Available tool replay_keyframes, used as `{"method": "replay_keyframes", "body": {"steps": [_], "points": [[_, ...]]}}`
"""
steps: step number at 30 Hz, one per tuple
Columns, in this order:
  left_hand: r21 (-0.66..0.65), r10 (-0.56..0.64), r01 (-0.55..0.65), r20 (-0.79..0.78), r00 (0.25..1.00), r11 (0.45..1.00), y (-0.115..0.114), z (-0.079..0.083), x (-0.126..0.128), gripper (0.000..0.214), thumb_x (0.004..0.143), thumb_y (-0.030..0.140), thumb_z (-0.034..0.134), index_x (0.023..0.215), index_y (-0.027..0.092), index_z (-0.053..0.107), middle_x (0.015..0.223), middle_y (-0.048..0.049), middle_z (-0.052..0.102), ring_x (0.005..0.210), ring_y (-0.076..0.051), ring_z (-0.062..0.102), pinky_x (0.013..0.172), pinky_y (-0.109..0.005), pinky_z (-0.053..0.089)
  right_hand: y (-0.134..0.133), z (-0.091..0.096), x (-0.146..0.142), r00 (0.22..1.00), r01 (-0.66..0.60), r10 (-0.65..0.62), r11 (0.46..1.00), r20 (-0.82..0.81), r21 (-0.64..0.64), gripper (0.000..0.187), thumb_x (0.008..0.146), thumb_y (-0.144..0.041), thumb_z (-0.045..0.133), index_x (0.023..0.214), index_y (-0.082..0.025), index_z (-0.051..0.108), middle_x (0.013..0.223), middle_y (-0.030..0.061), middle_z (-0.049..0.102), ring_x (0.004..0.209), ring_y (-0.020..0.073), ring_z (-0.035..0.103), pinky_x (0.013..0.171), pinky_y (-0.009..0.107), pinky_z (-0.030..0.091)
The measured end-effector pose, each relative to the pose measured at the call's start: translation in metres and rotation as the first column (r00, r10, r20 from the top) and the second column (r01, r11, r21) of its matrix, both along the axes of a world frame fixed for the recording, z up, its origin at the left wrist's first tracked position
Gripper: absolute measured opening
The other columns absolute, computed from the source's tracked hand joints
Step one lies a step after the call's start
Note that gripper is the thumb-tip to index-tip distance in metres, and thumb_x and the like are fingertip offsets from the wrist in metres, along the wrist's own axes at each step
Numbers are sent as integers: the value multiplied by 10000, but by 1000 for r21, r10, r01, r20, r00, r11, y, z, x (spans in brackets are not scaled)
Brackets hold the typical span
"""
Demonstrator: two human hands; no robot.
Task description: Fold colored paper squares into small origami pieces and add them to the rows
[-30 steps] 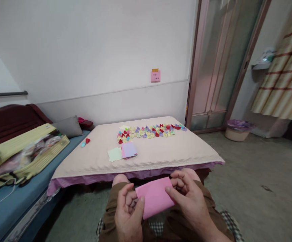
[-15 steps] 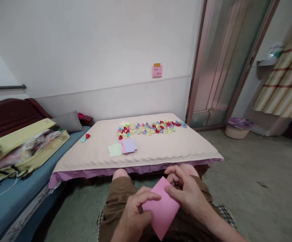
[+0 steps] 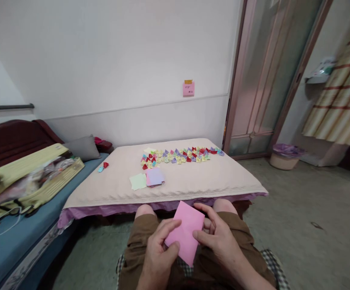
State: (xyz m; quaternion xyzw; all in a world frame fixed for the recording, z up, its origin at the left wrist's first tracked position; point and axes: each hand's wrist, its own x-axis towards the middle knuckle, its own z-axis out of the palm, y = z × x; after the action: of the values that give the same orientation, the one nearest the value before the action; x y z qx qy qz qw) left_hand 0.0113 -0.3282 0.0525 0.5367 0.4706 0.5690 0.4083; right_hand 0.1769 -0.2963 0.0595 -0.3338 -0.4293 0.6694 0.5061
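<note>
A pink sheet of paper is held up over my lap, tilted with one corner pointing down. My left hand pinches its left side between thumb and fingers. On the right edge, my right hand has its thumb on the front of the sheet and fingers behind it. A faint crease seems to run across the paper. Beyond my knees, a stack of purple and pink paper squares and a pale green sheet lie on the covered bed-like surface.
Many small folded paper pieces spread along the back of that surface. Two more, red and blue, lie at its left. An open yellow suitcase rests on the blue bed at left. A lined bin stands on the floor at right.
The pink paper has turned and moved slightly up and left. My right hand has slid down along its right edge. The left hand keeps its grip.
</note>
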Motion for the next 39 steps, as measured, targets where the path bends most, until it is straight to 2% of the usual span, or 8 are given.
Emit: {"method": "replay_keyframes", "body": {"steps": [5, 9, 16, 22, 27, 30, 33, 39], "points": [[-69, 103, -79, 488, 867, 994, 2, -1, 22, 780, 621, 302, 738, 1331, 199, 432, 1060, -130, 654, 924, -279, 648, 727, -338, 518, 3, 4, -1, 992, 116, -118, 992, 39, 47, 585, 607, -213, 759, 1114, -202, 466, 749, 15, 694, 635, 175, 618, 563, 259, 451], [-149, 143, -63, 625, 768, 987, 2, -6, 35, 955, 571, 350, 789, 1382, 241, 297, 1073, -141, 657, 933, -280, 647, 719, -328, 508, 6, 3, -2, 980, 195, -198, 977, 24, 85, 576, 617, -223, 757, 1116, -192, 471, 757, 26, 694, 664, 191, 628, 583, 281, 475], [-214, 171, -74, 485, 857, 974, 9, -19, 37, 839, 536, 288, 811, 1282, 185, 440, 921, -113, 710, 680, -199, 645, 513, -226, 459, 7, 0, -9, 976, 201, -209, 973, 61, 115, 547, 605, -225, 761, 1091, -196, 512, 767, 22, 698, 696, 201, 645, 604, 283, 494], [-232, 217, -126, 426, 878, 964, 8, 1, 23, 760, 592, 169, 751, 1262, 162, 392, 817, -70, 714, 599, -153, 624, 493, -202, 430, 6, 5, -1, 986, 109, -122, 987, 114, 115, 566, 597, -143, 719, 1120, -177, 504, 614, -32, 649, 523, 128, 554, 502, 222, 427], [-167, 222, -159, 492, 842, 973, 8, 12, 21, 649, 697, 212, 711, 1274, 183, 416, 662, 21, 637, 580, -125, 601, 560, -212, 450, 4, 6, -5, 992, 42, -55, 993, 110, 111, 504, 577, -119, 694, 1058, -182, 556, 702, -17, 653, 547, 136, 550, 474, 226, 437], [-177, 168, -84, 541, 824, 981, 10, 4, 26, 662, 676, 253, 737, 1266, 185, 445, 820, -43, 683, 627, -136, 614, 574, -223, 457, 4, 4, -11, 984, 113, -130, 984, 125, 135, 455, 594, -137, 702, 1030, -189, 580, 752, 2, 664, 593, 157, 572, 503, 244, 463], [-210, 129, -25, 496, 859, 977, 15, -9, 29, 775, 555, 251, 809, 1241, 138, 467, 726, -45, 688, 573, -154, 600, 539, -235, 450, 4, 0, -14, 984, 114, -132, 983, 120, 143, 437, 599, -152, 718, 1016, -192, 591, 754, 4, 673, 587, 157, 578, 516, 255, 476], [-194, 245, -183, 365, 898, 964, 15, -7, 19, 700, 696, 268, 719, 1307, 134, 404, 569, 36, 610, 497, -111, 545, 529, -208, 426, 1, -7, -12, 991, 101, -109, 990, 80, 100, 444, 587, -135, 722, 1010, -174, 595, 808, 21, 675, 607, 158, 568, 475, 250, 489]]}}
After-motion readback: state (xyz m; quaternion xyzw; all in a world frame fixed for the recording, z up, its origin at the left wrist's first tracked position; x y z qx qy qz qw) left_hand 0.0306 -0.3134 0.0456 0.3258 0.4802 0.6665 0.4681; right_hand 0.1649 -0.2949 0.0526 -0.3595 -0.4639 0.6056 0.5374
